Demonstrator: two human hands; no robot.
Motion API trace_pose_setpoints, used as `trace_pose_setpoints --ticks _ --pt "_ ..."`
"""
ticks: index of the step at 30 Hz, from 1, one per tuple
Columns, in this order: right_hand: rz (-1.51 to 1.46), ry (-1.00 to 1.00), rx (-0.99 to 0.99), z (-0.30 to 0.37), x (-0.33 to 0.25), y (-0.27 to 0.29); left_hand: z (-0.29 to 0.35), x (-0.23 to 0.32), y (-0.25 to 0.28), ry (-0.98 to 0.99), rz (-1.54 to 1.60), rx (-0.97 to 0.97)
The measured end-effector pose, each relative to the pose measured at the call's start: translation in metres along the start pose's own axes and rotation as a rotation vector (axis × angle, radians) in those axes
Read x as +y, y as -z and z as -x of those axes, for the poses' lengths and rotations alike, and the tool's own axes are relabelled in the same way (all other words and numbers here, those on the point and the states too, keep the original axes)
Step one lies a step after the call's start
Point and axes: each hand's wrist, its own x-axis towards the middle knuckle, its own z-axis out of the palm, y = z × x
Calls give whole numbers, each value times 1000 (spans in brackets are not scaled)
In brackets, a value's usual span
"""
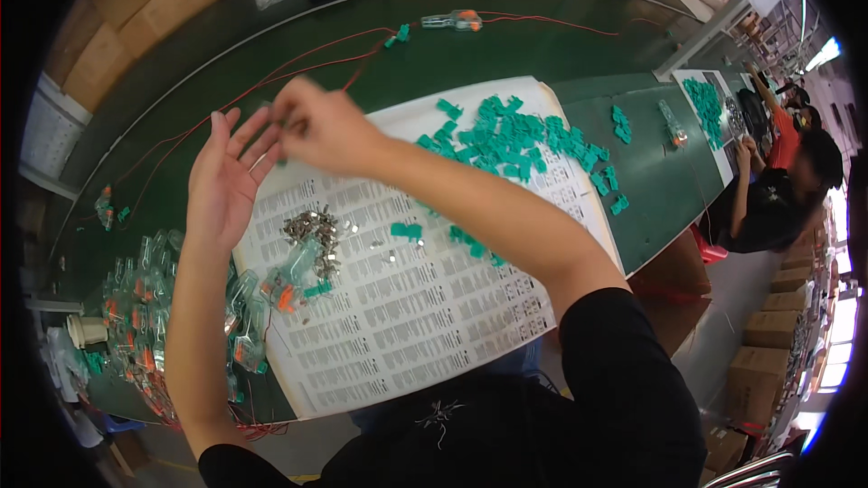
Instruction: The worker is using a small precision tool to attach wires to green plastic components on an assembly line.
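Observation:
My left hand [222, 183] is raised over the left side of a printed paper sheet [407, 307], palm showing, its fingers spread. Beside its fingertips is my right hand [327, 131], curled in a pinch and slightly blurred; whatever it holds is too small or hidden to make out. Below them on the sheet lies a pile of small metal clips [312, 233]. A clear plastic housing with an orange part [291, 273] touches that pile. Green plastic pieces [502, 137] are heaped at the sheet's far right, and a few green pieces [406, 230] lie nearer its middle.
Many clear housings with orange parts and red wires [145, 307] crowd the table's left end. Red wires [298, 59] run across the green tabletop [506, 59] to another clear housing [452, 22]. A co-worker [778, 194] sits at the right. Cardboard boxes [136, 0] stand behind.

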Motion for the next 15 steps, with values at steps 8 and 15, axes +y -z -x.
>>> trace_pose_setpoints --ticks 8,15 --pt "10 166 -153 4 -32 -17 18 -29 8 -299 -22 -188" --pt "346 127 -282 -9 -71 44 10 3 46 -702 -935 -52"
